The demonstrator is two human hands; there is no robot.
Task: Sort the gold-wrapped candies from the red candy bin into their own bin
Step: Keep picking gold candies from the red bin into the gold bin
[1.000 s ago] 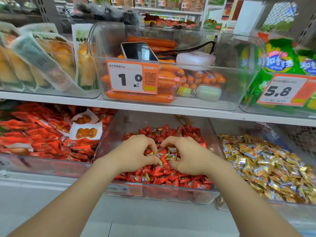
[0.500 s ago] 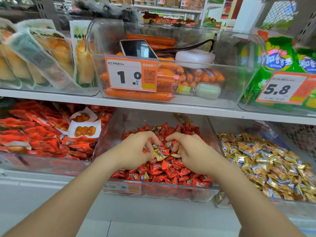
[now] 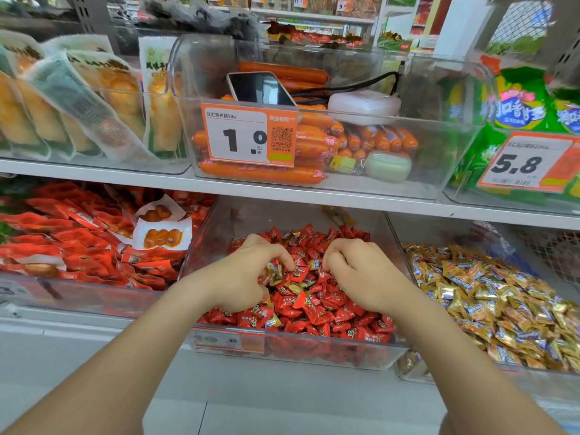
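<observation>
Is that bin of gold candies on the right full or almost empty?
Quite full: gold-wrapped candies are heaped across the right bin, hiding its floor.

Few gold-wrapped candies [image 3: 275,272], seemingly loose, in red candy bin [image 3: 329,351]

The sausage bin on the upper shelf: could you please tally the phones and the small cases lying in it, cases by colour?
phone: 1
white case: 1
pale green case: 1
Total: 3
</observation>
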